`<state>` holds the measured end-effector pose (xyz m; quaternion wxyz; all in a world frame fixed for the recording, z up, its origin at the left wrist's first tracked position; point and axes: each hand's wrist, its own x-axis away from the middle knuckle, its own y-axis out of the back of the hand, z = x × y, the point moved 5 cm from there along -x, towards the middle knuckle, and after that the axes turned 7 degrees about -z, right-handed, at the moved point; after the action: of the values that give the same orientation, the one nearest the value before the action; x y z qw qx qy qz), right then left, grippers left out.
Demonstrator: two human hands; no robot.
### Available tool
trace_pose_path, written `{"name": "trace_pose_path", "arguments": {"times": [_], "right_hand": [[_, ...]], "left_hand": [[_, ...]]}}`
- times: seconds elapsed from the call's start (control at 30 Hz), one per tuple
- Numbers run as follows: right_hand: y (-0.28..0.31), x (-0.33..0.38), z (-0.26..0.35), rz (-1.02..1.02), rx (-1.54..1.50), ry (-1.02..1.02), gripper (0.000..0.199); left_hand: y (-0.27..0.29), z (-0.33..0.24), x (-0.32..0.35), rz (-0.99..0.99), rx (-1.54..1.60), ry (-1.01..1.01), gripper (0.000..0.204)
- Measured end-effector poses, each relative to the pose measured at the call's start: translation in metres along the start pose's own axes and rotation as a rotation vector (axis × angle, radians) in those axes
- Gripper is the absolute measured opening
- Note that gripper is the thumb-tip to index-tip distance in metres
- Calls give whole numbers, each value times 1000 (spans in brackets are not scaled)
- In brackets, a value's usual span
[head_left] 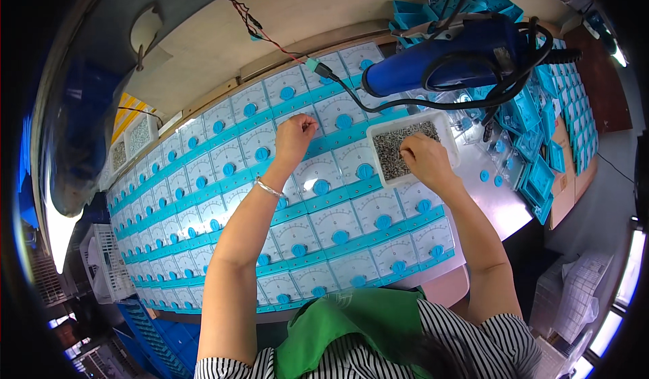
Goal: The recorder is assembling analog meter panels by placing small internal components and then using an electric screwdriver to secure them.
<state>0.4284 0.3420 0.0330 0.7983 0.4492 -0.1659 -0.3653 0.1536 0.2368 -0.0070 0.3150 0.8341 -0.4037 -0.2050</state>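
We see a brightly, evenly lit bench, with soft shadows only. Daylight burns white at the lower left rim and along the window strips (612, 325) at the lower right (both blown out). Small glare spots sit on the clear faces of the meter panels (318, 183). The fisheye bends the panel rows into arcs and leaves a black border around the circle. The centre is sharp; the rim smears and shows slight colour fringing.
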Motion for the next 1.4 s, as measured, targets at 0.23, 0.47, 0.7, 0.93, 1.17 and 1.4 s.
{"name": "trace_pose_path", "arguments": {"times": [0.23, 0.47, 0.7, 0.93, 1.17, 1.4], "right_hand": [[-10, -9, 12, 54, 63, 82, 9], [-18, -13, 15, 124, 189, 105, 10], [2, -16, 18, -71, -32, 90, 9], [-26, 0, 70, 218, -751, -232, 10], [-71, 25, 130, 401, -887, -239, 13], [-75, 37, 131, 358, -737, -111, 13]], "left_hand": [[-2, 1, -6, 82, 22, -13, 13], [4, 5, -2, 95, 41, 95, 24], [37, 20, 73, 45, 1252, 788, 22], [42, 12, 147, 267, 1210, 830, 18], [35, -27, 161, 311, 1084, 608, 19], [39, -23, 165, 303, 858, 530, 20]]}}
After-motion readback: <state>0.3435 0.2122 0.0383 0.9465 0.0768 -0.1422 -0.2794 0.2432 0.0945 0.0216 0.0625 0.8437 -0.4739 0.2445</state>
